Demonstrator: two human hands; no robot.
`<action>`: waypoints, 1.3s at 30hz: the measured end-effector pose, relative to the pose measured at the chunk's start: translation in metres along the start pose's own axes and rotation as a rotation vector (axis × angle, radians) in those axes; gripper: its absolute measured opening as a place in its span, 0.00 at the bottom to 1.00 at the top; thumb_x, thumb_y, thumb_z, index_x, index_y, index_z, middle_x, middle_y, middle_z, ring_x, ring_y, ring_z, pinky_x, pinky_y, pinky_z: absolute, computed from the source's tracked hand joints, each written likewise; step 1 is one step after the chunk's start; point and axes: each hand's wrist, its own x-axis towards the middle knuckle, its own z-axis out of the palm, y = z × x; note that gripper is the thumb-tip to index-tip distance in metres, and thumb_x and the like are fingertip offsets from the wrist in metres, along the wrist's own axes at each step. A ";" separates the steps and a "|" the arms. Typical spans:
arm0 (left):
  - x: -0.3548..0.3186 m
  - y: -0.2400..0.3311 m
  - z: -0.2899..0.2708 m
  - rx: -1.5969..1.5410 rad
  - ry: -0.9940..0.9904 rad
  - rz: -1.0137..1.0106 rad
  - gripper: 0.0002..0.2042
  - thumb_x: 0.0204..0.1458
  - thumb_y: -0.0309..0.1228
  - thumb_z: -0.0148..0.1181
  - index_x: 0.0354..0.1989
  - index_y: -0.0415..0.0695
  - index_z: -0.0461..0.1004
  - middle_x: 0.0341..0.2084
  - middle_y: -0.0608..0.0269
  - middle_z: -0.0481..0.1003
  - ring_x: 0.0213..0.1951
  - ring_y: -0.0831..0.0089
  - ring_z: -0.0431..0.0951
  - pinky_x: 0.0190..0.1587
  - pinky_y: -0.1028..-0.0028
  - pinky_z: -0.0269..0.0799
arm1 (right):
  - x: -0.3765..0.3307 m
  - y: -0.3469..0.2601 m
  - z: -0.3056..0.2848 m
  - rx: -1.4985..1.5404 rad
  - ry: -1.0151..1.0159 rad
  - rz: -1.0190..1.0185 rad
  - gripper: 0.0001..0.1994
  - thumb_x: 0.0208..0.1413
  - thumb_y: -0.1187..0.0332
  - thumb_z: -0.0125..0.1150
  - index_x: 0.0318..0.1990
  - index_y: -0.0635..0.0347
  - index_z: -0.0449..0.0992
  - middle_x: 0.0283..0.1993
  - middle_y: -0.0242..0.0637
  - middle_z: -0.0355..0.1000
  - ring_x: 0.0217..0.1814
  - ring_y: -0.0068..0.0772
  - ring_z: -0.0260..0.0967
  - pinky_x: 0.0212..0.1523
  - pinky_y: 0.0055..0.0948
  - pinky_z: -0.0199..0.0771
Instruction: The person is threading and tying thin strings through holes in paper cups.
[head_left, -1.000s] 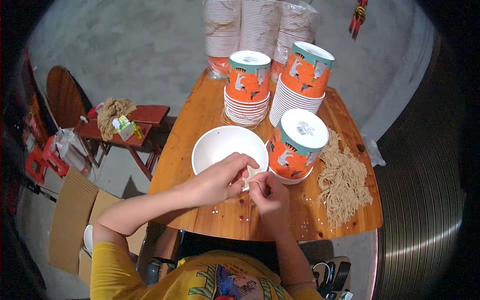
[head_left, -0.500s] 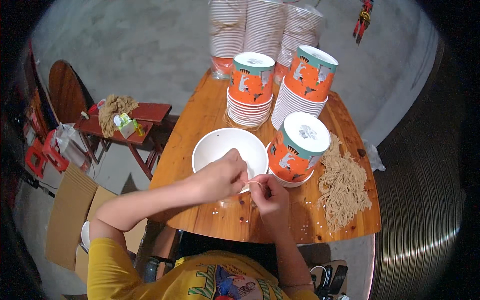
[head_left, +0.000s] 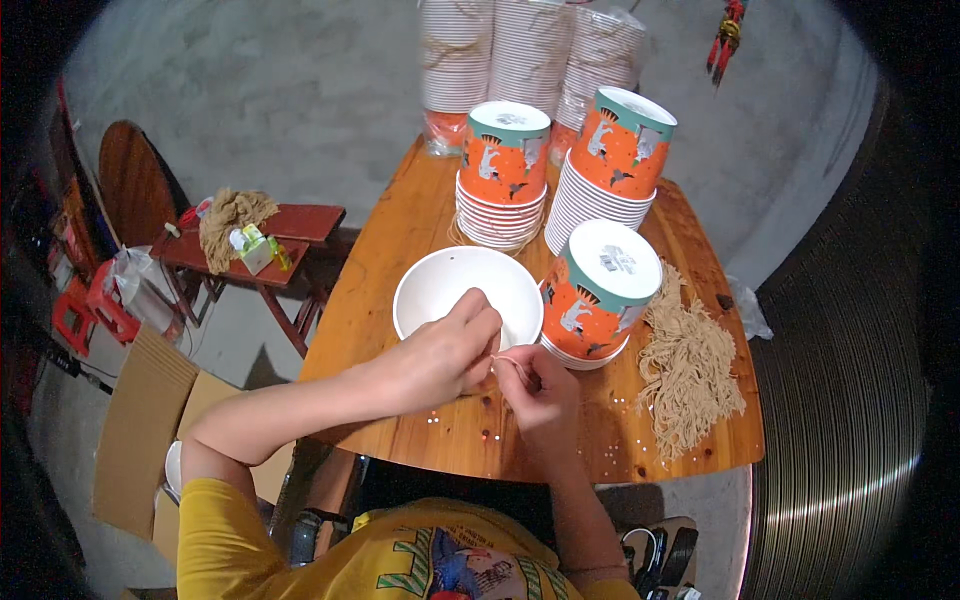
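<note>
A white paper bucket (head_left: 425, 290) lies in front of me with its open mouth toward me and a small hole at the far rim. My left hand (head_left: 450, 345) is closed over the near rim, reaching partly inside; its fingertips are mostly hidden. Just right of it, my right hand (head_left: 535, 385) pinches a thin pale cord (head_left: 507, 359) between thumb and fingers. The cord runs across to the left hand's fingers. Close to my right hand stands an orange and green printed bucket (head_left: 590, 310), upside down on others.
Two nested stacks of upside-down buckets (head_left: 505, 155) (head_left: 622, 150) stand farther back, before tall wrapped stacks (head_left: 525, 60). A heap of tan cords (head_left: 690, 370) lies at the right, with small white bits near the table's front edge. An open cardboard box (head_left: 140, 430) sits at left.
The white bucket has shifted slightly right and away from me. My left hand has turned a little at the rim, and the cord loop between my hands shows less.
</note>
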 end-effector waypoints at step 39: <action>-0.005 0.004 0.008 -0.225 0.067 -0.370 0.04 0.52 0.24 0.56 0.33 0.39 0.67 0.26 0.61 0.73 0.32 0.74 0.75 0.36 0.71 0.72 | -0.008 -0.004 0.005 -0.104 0.065 -0.041 0.02 0.52 0.76 0.60 0.31 0.63 0.73 0.21 0.19 0.60 0.23 0.09 0.52 0.23 0.14 0.52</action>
